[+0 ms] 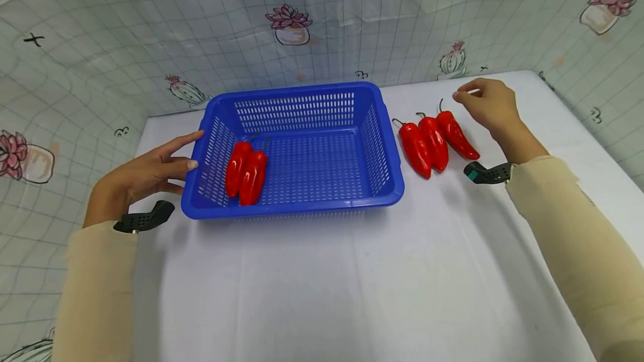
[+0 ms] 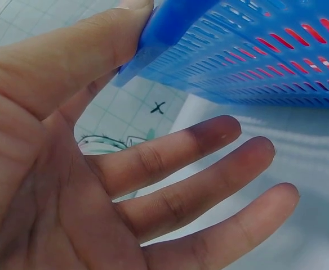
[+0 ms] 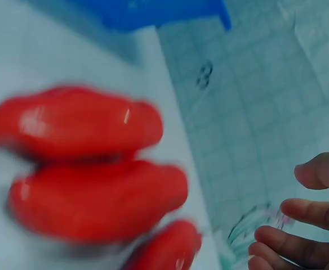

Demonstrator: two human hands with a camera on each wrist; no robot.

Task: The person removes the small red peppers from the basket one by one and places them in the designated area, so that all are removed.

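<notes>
A blue plastic basket [image 1: 312, 203] with slotted walls stands on the table. Its left rim is touched by the thumb and index finger of my left hand [image 1: 146, 175]. The other three fingers of that hand [image 2: 170, 197] extend loosely below the rim in the left wrist view. Two red peppers [image 1: 253, 177] lie side by side in the basket's left part. To the right of the basket, three more red peppers [image 1: 415, 149] lie in a row on the table, stems toward the wall. Above the stem of the rightmost pepper [image 1: 457, 134], my right hand [image 1: 488, 105] hovers with bent fingers, holding nothing.
A white cloth covers the table [image 1: 302, 289]. Behind and beside it hangs a checked sheet [image 1: 347, 32] printed with potted plants. A black wrist mount [image 1: 143, 220] is on the left wrist, and another mount [image 1: 485, 173] on the right.
</notes>
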